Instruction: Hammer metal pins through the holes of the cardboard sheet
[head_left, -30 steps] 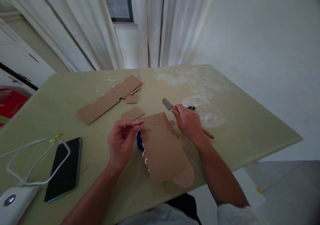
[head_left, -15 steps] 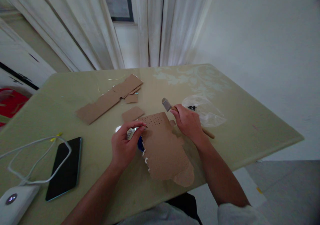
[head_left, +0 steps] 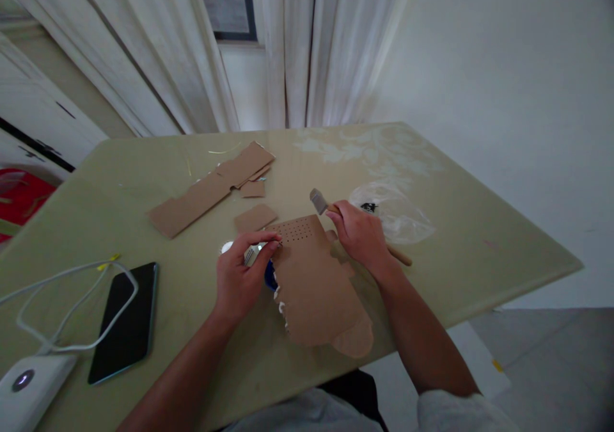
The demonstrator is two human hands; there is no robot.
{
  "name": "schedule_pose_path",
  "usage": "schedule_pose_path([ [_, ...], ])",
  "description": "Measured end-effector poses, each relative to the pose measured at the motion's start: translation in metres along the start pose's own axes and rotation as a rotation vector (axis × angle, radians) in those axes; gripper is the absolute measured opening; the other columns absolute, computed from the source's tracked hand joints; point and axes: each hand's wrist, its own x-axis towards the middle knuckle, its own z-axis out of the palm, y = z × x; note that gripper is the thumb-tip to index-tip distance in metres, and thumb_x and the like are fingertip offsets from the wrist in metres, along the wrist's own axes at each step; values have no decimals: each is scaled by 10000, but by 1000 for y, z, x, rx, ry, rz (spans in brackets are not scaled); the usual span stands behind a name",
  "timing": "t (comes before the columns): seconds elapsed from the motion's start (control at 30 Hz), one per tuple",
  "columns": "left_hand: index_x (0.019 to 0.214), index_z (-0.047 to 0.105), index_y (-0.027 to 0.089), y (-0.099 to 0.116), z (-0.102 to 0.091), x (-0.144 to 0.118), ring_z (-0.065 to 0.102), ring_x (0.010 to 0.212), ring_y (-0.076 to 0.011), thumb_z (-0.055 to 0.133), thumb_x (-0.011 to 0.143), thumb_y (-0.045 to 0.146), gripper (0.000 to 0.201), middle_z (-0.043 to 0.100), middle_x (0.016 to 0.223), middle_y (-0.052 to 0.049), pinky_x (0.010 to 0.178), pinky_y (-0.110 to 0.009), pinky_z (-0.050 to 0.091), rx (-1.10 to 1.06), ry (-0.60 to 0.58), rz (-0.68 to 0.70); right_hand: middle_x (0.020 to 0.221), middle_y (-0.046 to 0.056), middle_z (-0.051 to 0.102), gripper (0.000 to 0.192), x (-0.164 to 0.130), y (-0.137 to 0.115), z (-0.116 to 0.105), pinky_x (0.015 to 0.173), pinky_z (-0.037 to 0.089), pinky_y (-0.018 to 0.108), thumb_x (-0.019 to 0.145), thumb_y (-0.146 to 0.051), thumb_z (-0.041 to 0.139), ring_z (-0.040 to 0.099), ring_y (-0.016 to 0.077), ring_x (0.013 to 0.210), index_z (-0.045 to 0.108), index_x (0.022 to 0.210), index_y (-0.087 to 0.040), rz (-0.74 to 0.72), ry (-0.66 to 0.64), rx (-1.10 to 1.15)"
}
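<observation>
My right hand is wrapped round the wooden handle of a hammer. Its grey metal head is raised to the left, and the handle's end sticks out behind my wrist. At the upper left edge of a brown cardboard piece, the thumb and forefinger of my left hand are pinched together on something too small to make out. Rows of small holes dot the cardboard's far end. A blue round object shows partly from under its left edge. Behind my left fingers lies a shiny metal item, mostly hidden.
A long cardboard strip and smaller cardboard scraps lie further back. To the right is a clear plastic bag with small black pieces. On the left are a phone, a white cable and a white device.
Almost nothing differs. My left hand has shifted very slightly to the right, and the hammer stays raised in my right hand.
</observation>
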Motion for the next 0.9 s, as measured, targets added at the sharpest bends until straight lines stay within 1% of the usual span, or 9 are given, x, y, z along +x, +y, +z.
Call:
schedule_pose_path([
  [0.23,1039,838,274,1,0,1,790,951,-193,788,972,330,101,848,1004,-1,879,-341,616,-1,-1,27,948,112,794,457,0,-2,-2,657,301,323,1179,-492,364,714,241,806,684,1121,-171,1,-5,-2],
  [0.47,1059,836,269,1,1,3,791,971,-193,762,994,320,111,848,1032,-10,888,-339,618,59,-14,95,967,111,802,447,1,-3,-1,655,303,329,1176,-501,385,728,255,822,685,1144,-171,16,-28,-7],
  [0.67,1194,817,271,-1,2,5,789,1020,-208,760,1003,341,211,852,1064,-20,962,-365,614,85,-35,119,935,108,788,494,0,-1,-4,653,305,326,1178,-534,332,705,245,792,681,1121,-189,2,-7,23],
  [0.83,1113,829,272,-2,3,8,779,1037,-205,748,1013,304,133,857,1098,-19,936,-350,610,99,-67,201,870,86,748,511,0,3,-4,666,323,321,1174,-541,284,664,233,747,655,1068,-206,-37,52,129],
  [0.9,1086,828,267,-1,3,9,775,1021,-203,744,1014,288,113,859,1080,-19,920,-346,608,96,-75,236,849,78,729,519,2,3,-8,669,324,321,1173,-547,268,644,228,728,640,1041,-210,-56,61,173],
])
